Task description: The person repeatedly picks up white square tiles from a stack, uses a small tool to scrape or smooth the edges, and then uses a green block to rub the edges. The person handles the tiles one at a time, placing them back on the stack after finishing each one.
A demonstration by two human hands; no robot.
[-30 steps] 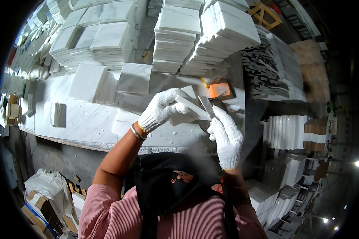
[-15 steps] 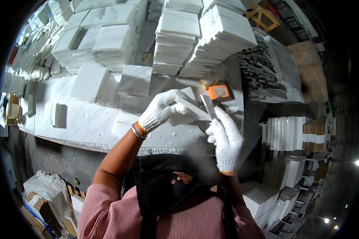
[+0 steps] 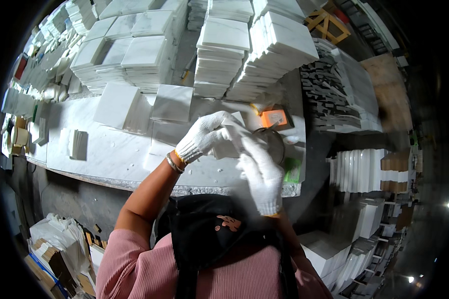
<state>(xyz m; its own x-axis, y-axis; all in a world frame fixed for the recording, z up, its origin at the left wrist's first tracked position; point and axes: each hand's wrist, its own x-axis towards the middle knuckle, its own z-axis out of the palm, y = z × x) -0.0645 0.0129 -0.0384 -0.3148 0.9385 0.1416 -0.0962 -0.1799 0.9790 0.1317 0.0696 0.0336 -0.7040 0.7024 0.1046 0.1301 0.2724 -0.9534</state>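
Note:
My left hand (image 3: 204, 134), in a white knit glove, is closed on the upper left end of a thin white marble tile (image 3: 233, 130) that it holds tilted above the table. My right hand (image 3: 263, 177), gloved the same way, lies against the tile's other end with fingers pointing up and left. It is closed round a flat grey strip, seen more clearly half a second ago and now smeared and mostly hidden. Beneath both hands another pale tile piece (image 3: 225, 151) rests on the table.
The marble-topped table (image 3: 110, 172) bears tall tile stacks (image 3: 219, 65) at the back. Square tiles (image 3: 172, 103) lie left of centre. An orange box-shaped thing (image 3: 274, 118), a dark round object (image 3: 276, 144) and a bright green piece (image 3: 293, 170) are on the right. Several wrapped stacks (image 3: 356, 171) stand beyond.
My right hand has moved left and inward with the grey strip, from beside the tile's end to along it. My left hand has hardly shifted. The green piece has come into view.

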